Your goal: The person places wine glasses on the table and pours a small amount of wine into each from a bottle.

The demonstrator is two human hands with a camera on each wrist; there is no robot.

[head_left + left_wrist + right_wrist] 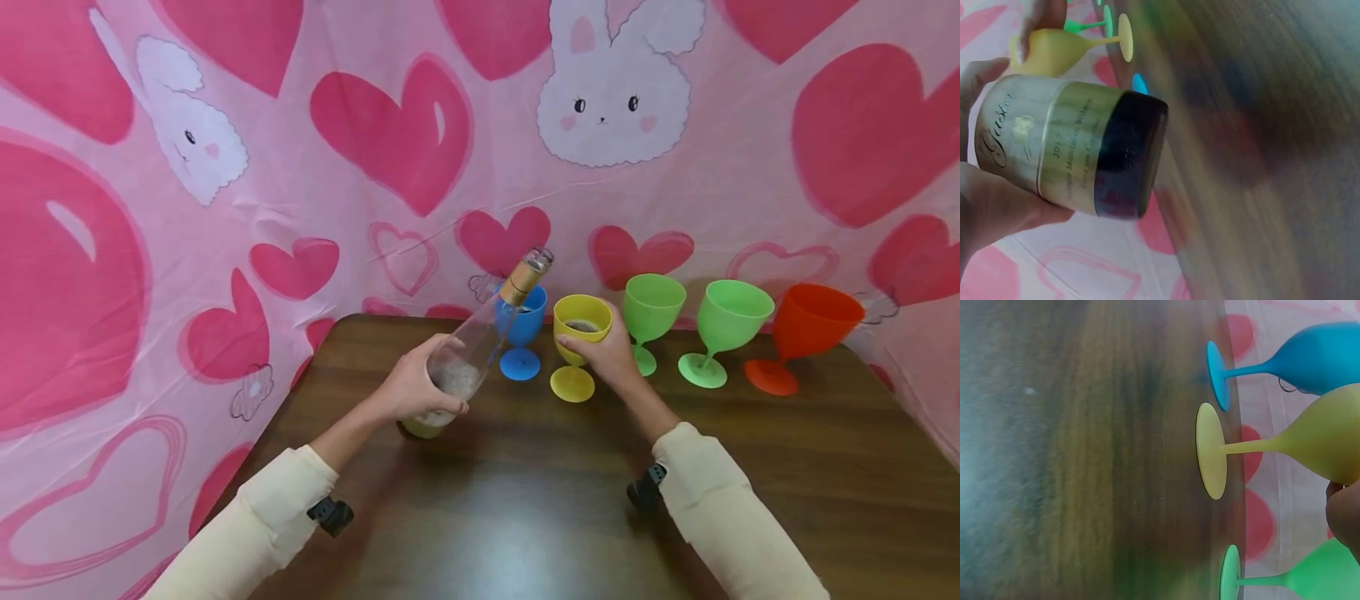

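Observation:
My left hand (420,382) grips a clear glass bottle (480,337) round its lower body. The bottle leans right, its gold-banded neck up near the blue goblet; foamy liquid shows low inside it. In the left wrist view the bottle's label (1072,137) and dark base face the camera. With my right hand (606,350) I hold the yellow goblet (581,318) by its bowl, thumb across the front. Dark liquid stands in the yellow goblet, which is upright. Just left of it is the blue goblet (521,363), partly hidden behind the bottle's neck.
To the right of the yellow goblet stand two green goblets, the nearer one (651,304) and another (733,312), then a red-orange goblet (817,321). All are along the back edge of the brown wooden table (487,500). A pink heart-print cloth (420,192) hangs behind.

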